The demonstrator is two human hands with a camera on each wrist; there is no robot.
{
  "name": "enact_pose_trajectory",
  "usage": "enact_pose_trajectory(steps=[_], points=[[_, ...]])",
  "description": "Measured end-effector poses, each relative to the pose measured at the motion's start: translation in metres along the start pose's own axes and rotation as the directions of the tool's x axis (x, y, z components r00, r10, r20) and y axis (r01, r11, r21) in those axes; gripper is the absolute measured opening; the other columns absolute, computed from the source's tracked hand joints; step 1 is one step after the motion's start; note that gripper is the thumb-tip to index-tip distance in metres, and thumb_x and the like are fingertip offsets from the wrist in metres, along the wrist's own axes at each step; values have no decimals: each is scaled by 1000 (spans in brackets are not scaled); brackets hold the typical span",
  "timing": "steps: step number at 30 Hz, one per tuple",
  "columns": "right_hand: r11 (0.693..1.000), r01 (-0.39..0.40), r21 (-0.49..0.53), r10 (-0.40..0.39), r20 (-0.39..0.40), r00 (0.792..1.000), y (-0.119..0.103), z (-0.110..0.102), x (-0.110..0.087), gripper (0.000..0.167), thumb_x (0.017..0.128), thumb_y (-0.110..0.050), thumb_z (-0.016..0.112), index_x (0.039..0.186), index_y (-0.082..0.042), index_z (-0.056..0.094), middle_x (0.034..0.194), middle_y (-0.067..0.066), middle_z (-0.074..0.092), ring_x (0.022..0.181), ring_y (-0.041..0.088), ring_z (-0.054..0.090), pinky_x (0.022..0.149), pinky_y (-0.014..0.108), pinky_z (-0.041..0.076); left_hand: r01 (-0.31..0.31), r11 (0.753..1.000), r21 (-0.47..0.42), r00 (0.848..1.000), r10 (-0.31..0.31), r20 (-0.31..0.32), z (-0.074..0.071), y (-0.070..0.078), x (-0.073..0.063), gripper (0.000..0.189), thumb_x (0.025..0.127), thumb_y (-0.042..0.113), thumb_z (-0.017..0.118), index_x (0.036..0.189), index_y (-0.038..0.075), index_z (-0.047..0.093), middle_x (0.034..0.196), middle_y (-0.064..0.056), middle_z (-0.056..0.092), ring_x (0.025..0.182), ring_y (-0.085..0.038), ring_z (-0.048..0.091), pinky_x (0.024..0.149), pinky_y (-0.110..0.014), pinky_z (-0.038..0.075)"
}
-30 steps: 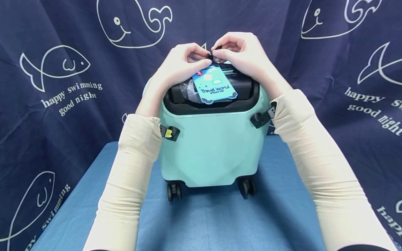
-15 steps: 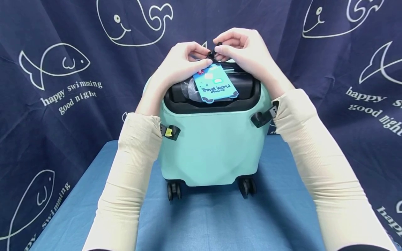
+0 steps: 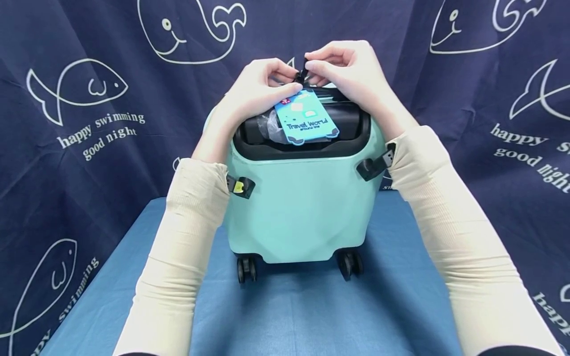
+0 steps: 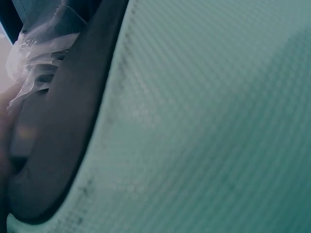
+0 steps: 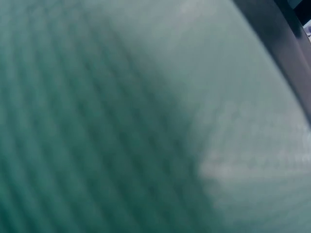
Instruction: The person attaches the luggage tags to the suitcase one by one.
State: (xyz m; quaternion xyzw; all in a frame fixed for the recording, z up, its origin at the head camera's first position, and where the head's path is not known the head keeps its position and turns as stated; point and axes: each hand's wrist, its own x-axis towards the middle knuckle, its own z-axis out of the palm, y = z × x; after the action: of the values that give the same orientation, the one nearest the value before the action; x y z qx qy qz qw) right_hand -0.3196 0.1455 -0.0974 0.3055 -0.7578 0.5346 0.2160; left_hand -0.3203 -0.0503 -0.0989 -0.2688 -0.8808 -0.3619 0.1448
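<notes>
A mint-green suitcase (image 3: 300, 207) stands upright on its wheels, its black top panel (image 3: 303, 151) facing me. Over that panel hangs a blue luggage tag (image 3: 307, 117) printed "Travel World". Its black strap (image 3: 304, 70) rises between the two hands. The left hand (image 3: 264, 86) pinches the strap low, just above the tag. Higher up, the right hand (image 3: 345, 69) pinches the strap's upper end between thumb and forefinger. In the left wrist view, crumpled clear plastic (image 4: 41, 63) shows beside the black panel, with ribbed green shell (image 4: 204, 121) filling the rest. Mostly blurred green shell fills the right wrist view.
The suitcase rests on a blue cloth-covered table (image 3: 294, 311). A navy curtain (image 3: 347, 24) with white whale and fish drawings hangs close behind. Small black wrist cameras (image 3: 374, 165) sit at the sleeve cuffs, in front of the suitcase.
The right hand has moved slightly up and right, and more of the strap now stands straight between the hands. The left hand has stayed nearly in place; the tag shifted slightly right.
</notes>
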Motion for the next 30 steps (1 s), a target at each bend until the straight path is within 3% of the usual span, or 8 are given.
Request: enact_pose_trajectory(steps=[4, 12, 30], points=[[994, 11, -105, -10, 9, 1000, 1, 0, 1, 26, 83, -18, 72, 104, -3, 72, 73, -9, 70, 67, 6, 64, 69, 15, 48, -3, 1000, 11, 1000, 3, 2, 0, 0, 0, 39, 88, 32, 63, 121, 12, 60, 115, -2, 65, 98, -7, 62, 90, -17, 44], [970, 31, -243, -30, 7, 1000, 2, 0, -1, 23, 82, -24, 73, 99, -8, 75, 71, -17, 65, 68, 2, 60, 66, 16, 42, -6, 1000, 11, 1000, 6, 4, 1, -1, -1, 38, 88, 32, 63, 120, 12, 61, 115, -2, 66, 98, -7, 63, 90, -17, 44], [946, 19, -323, -39, -58, 998, -1, 0, -2, 25, 78, -27, 76, 90, -6, 76, 62, -23, 62, 59, 2, 60, 62, 14, 45, -1, 1000, 14, 1000, 1, 7, 1, 0, -2, 38, 88, 32, 62, 121, 13, 60, 115, -1, 66, 97, -7, 63, 90, -17, 44]])
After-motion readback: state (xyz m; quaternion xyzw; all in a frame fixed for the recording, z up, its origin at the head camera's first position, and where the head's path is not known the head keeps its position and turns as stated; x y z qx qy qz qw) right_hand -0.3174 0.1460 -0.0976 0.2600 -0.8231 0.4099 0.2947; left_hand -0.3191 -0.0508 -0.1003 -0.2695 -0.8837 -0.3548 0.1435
